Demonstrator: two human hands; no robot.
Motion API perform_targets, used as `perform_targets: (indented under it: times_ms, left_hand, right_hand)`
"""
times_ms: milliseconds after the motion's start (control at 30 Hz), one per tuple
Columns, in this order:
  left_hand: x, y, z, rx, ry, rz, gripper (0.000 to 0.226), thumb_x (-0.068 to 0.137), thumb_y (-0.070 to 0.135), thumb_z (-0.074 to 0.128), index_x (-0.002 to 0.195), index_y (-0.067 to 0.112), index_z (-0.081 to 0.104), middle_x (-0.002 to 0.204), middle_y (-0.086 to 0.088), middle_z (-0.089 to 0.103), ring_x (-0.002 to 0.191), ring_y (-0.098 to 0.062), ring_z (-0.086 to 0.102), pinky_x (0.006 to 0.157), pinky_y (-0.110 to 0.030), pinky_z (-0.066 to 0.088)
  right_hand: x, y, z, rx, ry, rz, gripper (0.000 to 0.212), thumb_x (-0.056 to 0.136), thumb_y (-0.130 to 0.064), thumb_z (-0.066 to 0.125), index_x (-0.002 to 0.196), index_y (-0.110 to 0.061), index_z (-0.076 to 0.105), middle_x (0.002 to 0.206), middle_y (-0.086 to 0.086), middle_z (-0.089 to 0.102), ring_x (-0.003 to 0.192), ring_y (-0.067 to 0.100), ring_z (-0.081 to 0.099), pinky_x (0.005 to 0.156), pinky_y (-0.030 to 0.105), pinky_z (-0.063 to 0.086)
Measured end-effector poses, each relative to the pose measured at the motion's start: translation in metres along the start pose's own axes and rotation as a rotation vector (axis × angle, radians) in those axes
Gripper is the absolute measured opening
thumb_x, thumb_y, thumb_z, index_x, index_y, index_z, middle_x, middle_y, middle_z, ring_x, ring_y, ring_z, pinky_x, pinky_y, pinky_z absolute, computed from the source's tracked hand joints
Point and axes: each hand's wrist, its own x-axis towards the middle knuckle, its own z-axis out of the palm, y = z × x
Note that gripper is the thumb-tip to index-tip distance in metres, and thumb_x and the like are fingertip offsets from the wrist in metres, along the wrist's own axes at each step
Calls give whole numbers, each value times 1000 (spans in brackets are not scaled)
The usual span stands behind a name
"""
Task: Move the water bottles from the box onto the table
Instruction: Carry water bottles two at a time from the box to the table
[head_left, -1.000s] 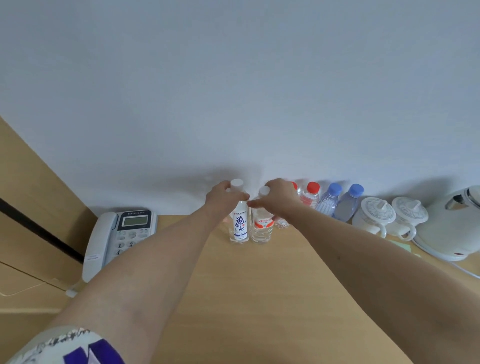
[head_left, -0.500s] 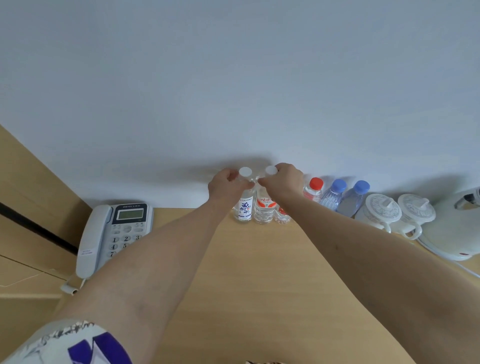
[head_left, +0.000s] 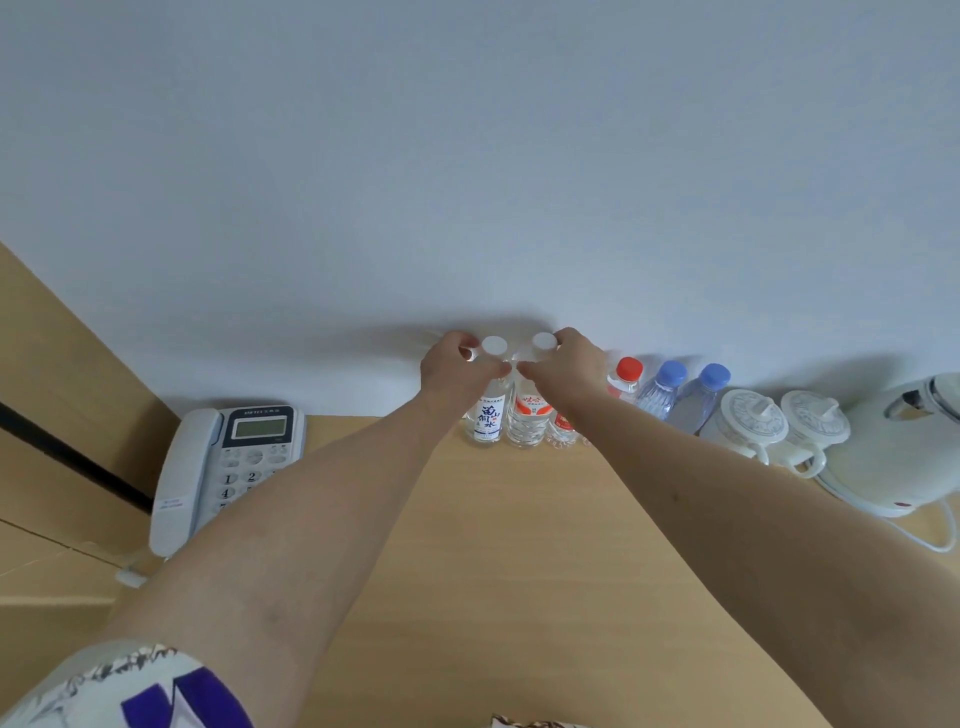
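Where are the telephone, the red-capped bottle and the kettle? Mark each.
telephone (head_left: 260, 429): head view, on its display.
red-capped bottle (head_left: 629, 368): head view, on its cap.
kettle (head_left: 901, 457): head view, on its body.

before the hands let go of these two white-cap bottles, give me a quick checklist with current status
1. Left hand grips the blue-label bottle at the neck: ok.
2. Right hand grips the red-label bottle at the neck: ok.
3. Both bottles upright: ok.
4. Bases resting fully on the table: cannot tell, though they look down.
5. Room on the left toward the telephone: ok.
6. Spacing from the small bottle beside the red-label bottle: close, contact cannot tell.
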Motion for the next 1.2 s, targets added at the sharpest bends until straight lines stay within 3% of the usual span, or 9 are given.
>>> perform_targets:
  times_ms: [100,200,267,367,533,700,867,1200]
  left_hand:
    - [-5,9,-9,39,-32,92,55,77,25,89,125,16,63,119,0,60,107,-17,57,90,-28,46]
    - [-9,21,-18,123,-46,212,53,78,26,86,126,18,64,122,1,60,114,-16,55,94,-29,45]
    - [-14,27,-20,219,-45,297,53,79,30,83,128,21,64,128,-1,59,125,-19,51,100,-31,44]
    - [-28,33,-13,424,-85,457,55,82,36,80,132,22,62,136,-6,56,135,-26,42,99,-28,37]
    - [-61,41,24,496,-276,645,56,84,34,77,136,20,62,136,-8,57,135,-30,42,102,-32,38]
    - [-116,58,82,594,-476,819,61,81,37,78,137,20,61,136,-10,59,129,-34,49,107,-39,41]
    - [-183,73,141,659,-645,992,69,84,45,75,145,21,54,149,-10,51,140,-30,40,117,-37,33]
    - [-363,86,255,841,-879,1272,72,85,51,70,149,27,47,155,-9,42,144,-30,34,118,-41,33]
  right_hand:
    - [-11,-5,-7,-18,53,16,55,86,-27,75,136,-13,55,112,6,67,95,23,61,63,29,43]
    - [-23,-5,-16,-16,138,11,58,86,-26,73,140,-15,55,98,-1,62,78,13,55,52,22,32]
    - [-35,-3,-25,-38,177,17,57,86,-27,73,140,-16,55,100,0,66,87,17,60,60,24,38]
    - [-58,6,-37,-83,192,52,59,87,-27,72,142,-17,55,119,5,71,116,26,62,85,31,46]
    - [-109,45,-67,-210,252,146,52,88,-30,67,138,-21,58,124,8,67,126,34,55,93,39,45]
    - [-170,102,-114,-327,326,332,68,87,-41,72,149,-28,48,144,4,55,138,32,40,105,42,40]
    - [-232,154,-161,-373,421,471,65,83,-44,75,142,-31,50,142,3,55,136,32,39,94,42,38]
    - [-388,267,-243,-440,463,705,76,82,-51,73,149,-33,43,145,4,49,135,34,38,105,51,36]
